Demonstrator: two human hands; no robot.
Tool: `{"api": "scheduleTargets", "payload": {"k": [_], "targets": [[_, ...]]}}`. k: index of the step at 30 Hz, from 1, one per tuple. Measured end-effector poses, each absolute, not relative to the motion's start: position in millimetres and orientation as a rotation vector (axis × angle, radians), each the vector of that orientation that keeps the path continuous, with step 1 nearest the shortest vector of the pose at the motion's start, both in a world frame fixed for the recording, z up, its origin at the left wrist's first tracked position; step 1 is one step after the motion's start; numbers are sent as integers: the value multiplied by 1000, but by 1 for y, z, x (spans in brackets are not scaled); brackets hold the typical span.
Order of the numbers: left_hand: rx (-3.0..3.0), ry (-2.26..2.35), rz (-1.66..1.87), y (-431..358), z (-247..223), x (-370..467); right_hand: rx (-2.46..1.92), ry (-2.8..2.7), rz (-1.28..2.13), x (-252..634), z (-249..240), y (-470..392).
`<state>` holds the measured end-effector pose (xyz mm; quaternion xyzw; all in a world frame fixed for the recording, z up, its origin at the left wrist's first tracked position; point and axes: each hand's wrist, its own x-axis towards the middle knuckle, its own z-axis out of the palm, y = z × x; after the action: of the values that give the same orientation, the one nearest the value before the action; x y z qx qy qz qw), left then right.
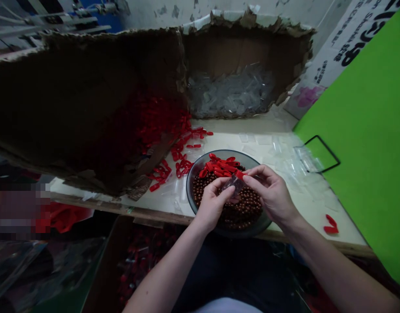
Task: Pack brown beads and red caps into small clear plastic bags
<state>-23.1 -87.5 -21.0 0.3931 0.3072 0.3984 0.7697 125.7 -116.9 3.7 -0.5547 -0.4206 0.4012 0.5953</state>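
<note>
Over a round grey bowl at the table's front edge, my two hands meet. My left hand is closed on a small clear plastic case. Pinched in my right hand is a red cap, held at the upper right end of the clear case. Whether the cap is fully seated on the case I cannot tell. Beneath my hands, brown round beads fill the bowl, and a heap of red caps lies on the beads at the far side.
A torn cardboard box behind the bowl has red caps in its left part and clear plastic cases in its right. Loose clear pieces and a red piece lie right. A green panel borders the table.
</note>
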Motion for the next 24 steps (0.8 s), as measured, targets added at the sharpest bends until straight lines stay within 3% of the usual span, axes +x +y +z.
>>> {"api": "scheduleTargets", "payload": {"k": [10, 17, 24], "targets": [[914, 737, 857, -88, -18, -22, -1335, -1044, 845, 127, 0, -122], [849, 747, 917, -94, -17, -12, -1473, -1328, 378, 121, -7, -131], [822, 746, 909, -97, -20, -14, -1459, -1487, 234, 118, -14, -140]]}}
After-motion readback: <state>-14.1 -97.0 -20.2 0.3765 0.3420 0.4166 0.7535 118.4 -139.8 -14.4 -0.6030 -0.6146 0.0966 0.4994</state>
